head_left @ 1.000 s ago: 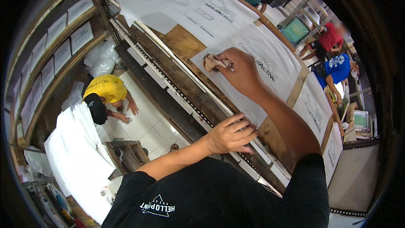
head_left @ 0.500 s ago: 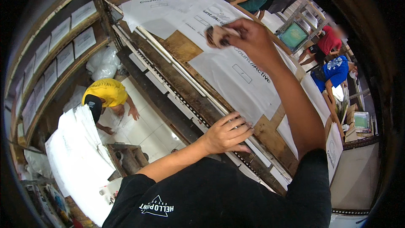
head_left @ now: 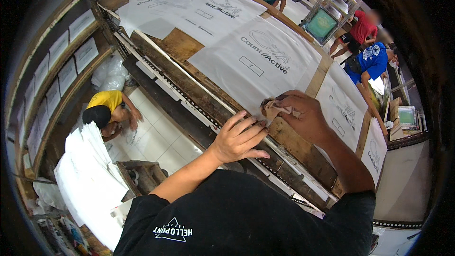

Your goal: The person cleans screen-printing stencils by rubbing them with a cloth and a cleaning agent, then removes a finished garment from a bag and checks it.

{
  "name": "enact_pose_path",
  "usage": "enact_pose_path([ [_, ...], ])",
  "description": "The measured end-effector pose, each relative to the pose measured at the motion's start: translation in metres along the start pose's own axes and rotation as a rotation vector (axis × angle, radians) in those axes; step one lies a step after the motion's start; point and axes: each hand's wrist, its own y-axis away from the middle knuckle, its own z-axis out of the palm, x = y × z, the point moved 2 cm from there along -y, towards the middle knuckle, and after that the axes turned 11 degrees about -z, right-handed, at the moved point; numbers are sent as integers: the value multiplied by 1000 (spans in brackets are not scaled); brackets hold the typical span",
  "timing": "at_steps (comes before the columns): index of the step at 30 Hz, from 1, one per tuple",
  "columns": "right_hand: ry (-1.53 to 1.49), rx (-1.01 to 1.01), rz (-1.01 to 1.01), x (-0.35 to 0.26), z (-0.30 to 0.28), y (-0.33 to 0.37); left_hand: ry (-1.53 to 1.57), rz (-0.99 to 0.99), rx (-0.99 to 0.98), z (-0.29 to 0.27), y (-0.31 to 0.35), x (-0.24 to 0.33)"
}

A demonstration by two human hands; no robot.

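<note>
My right hand (head_left: pixel 307 117) is closed around a crumpled, stained rag (head_left: pixel 276 110). It is low over the near corner of a thin white sheet (head_left: pixel 226 65) printed with dark lettering and an outlined box. My left hand (head_left: pixel 241 140) is beside it at the table's near edge, fingers stretched out and slightly spread, with dark smudges on the tips. Nothing shows in that hand. The sheet lies flat on a long wooden table (head_left: pixel 303 147). Whether my left fingertips touch the sheet's corner is hard to tell.
More printed sheets (head_left: pixel 339 106) cover the table on both sides. Left of it, a person in yellow (head_left: pixel 106 102) crouches on the tiled floor near a stack of white sheets (head_left: pixel 87 180). Shelves (head_left: pixel 61 73) line the left wall. Several people stand beyond the table.
My right hand has come down and nearer with the rag, from above the sheet to its near corner. My left hand has lifted slightly and shifted left. The view has shifted a little.
</note>
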Motion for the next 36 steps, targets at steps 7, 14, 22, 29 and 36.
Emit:
enact_pose_path([
  [7,47,30,-194,-5,33,-41,-11,-3,-3,0,3,0],
  [14,-21,101,-411,15,87,-161,29,-20,-40,-4,2,-2],
  [22,-11,173,-412,28,126,-262,50,11,-83,-7,1,-5],
  [29,-76,107,-272,3,62,-217,45,9,-70,-10,1,-11],
  [36,108,84,-176,-7,8,-46,83,27,-45,-1,0,-8],
])
